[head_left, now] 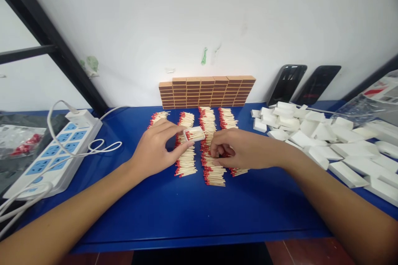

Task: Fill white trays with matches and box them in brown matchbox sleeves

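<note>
My left hand (157, 149) holds a small white matchbox tray (194, 133) between thumb and fingertips; a few red-tipped matches lie in it. My right hand (239, 149) is curled, fingers pinched over the rows of red-tipped matches (211, 165) laid on the blue table (186, 211). Whether the pinch holds matches I cannot make out. The match rows run from the table's middle back toward the wall.
A stack of brown matchbox sleeves (207, 91) stands against the wall. Several white empty trays (311, 132) are piled at the right. A white power strip (59, 149) with cables lies at the left. Two dark phones (303, 83) lean on the wall.
</note>
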The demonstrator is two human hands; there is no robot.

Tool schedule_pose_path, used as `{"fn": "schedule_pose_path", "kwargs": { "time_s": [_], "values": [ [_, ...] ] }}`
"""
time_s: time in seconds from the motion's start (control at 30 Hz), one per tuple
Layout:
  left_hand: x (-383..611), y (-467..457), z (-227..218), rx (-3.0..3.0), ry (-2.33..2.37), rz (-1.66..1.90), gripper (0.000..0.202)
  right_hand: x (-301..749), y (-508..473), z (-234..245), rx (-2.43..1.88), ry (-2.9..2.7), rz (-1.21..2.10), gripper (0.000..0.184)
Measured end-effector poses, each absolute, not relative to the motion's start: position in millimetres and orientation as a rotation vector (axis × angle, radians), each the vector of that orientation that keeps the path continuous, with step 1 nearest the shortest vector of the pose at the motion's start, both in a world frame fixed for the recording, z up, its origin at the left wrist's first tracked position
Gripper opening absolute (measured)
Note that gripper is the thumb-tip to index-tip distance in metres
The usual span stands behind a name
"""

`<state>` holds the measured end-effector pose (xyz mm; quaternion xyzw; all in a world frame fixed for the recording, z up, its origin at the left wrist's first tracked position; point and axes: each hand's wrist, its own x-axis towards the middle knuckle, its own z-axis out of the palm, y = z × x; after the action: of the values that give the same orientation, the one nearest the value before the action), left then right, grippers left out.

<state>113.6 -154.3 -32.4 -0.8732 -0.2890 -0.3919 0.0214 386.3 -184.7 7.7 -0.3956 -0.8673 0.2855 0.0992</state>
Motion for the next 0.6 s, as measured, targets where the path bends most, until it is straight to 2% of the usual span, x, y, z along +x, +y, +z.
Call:
{"fn": "schedule_pose_path", "kwargs": {
  "time_s": [0.23,0.6],
  "values": [
    [113.8,-154.9,-32.9,-2.711,-0.881,-1.196,0.030,384.6,-185.8,7.8,-1.306,-2.533,0.901,0.008],
    [112.2,-153.9,-34.0,-2.722,-0.881,-1.144,0.029,389.8,-181.1,11.5,-1.223,-2.535,0.861,0.010]
  ]
}}
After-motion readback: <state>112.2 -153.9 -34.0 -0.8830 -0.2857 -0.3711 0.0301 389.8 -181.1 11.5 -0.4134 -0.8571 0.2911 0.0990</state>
